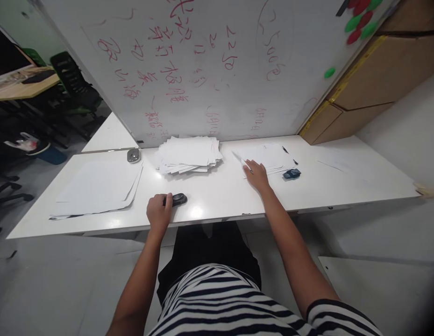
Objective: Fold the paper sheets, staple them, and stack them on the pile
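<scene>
My left hand (158,213) is closed around the back end of a black stapler (179,199) near the table's front edge. Further right, my right hand (256,174) pinches the left edge of some white paper sheets (264,156), with a corner lifted by the fingers. A thick, uneven stack of white paper (190,154) lies between and behind my two hands. Just right of my right hand rests a small dark blue object (291,174), its kind unclear. Two small black pieces lie on or beside the sheets.
At the left of the white table (217,196) lie large white sheets (101,184), with a grey computer mouse (133,155) behind them. A whiteboard (209,74) with red writing stands along the back. Cardboard boxes (371,84) stand at the back right.
</scene>
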Available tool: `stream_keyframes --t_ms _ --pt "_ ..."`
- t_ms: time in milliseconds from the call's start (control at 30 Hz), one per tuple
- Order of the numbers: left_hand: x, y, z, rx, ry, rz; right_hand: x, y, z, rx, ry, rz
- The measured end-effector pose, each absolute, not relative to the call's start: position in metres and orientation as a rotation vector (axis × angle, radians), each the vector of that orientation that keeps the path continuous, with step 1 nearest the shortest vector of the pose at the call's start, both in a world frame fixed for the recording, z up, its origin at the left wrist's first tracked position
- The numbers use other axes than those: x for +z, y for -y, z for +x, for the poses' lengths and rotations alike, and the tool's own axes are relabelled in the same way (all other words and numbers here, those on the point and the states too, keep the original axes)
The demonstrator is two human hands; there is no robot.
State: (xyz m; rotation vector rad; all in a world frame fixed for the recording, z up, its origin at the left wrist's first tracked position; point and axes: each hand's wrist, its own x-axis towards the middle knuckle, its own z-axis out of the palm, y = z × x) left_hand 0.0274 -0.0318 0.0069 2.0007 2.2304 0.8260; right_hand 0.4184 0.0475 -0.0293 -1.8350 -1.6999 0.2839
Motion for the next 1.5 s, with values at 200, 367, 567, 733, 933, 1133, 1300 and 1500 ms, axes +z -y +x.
stream_keyframes --t_ms 200,367,567,733,933,1133,1300,1500 --pt "0.003 0.031 0.025 0.842 -2.231 2.045 -0.028 -0.043 0.425 0.344 1.446 -1.797" --pt "-0.001 0.029 0.024 0.875 -2.239 2.084 -0.023 -0.040 0.426 0.365 1.259 -1.771" --pt "0.002 0.031 0.020 1.041 -2.122 2.223 0.014 -0.015 0.401 0.169 0.904 -1.596" --pt "0.021 0.064 0.051 1.424 -1.508 2.306 0.073 0.056 0.349 0.524 0.732 -1.059" --pt "0.036 0.091 0.118 1.162 -1.043 1.463 0.081 0.115 0.307 0.798 0.505 -0.925" --pt "0.029 0.095 0.112 1.020 -1.100 1.143 0.049 0.125 0.313 0.905 0.455 -0.976" --pt "0.030 0.091 0.095 1.021 -1.276 1.273 0.035 0.135 0.332 0.926 0.588 -1.159" --pt "0.035 0.085 0.091 1.005 -1.415 1.403 0.025 0.138 0.338 0.726 0.691 -1.387"
